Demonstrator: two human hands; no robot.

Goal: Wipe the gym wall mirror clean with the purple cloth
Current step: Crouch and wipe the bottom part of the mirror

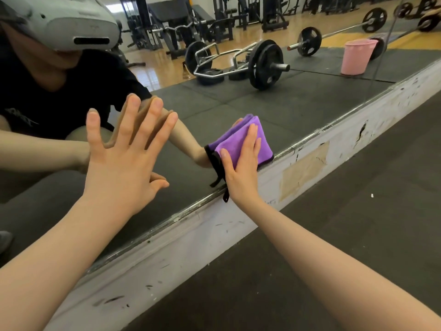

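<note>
Reflecting black mats and barbells, the big gym wall mirror (274, 108) is filling the far side. On the left, we are pressing our left hand (121, 163), fingers spread, flat against it; to the right, our right hand (241, 163) is flattening the folded purple microfibre cloth (238, 144) against the glass, just above its lower edge.

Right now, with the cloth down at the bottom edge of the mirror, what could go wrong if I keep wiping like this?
1. The left hand lies flat with bare fingers spread on the mirror; it may leave prints on the glass.
2. The right hand presses the purple cloth with straight fingers, not gripping, so it could slip.
3. The cloth's black loop hangs over the chipped metal trim and could snag.
</note>
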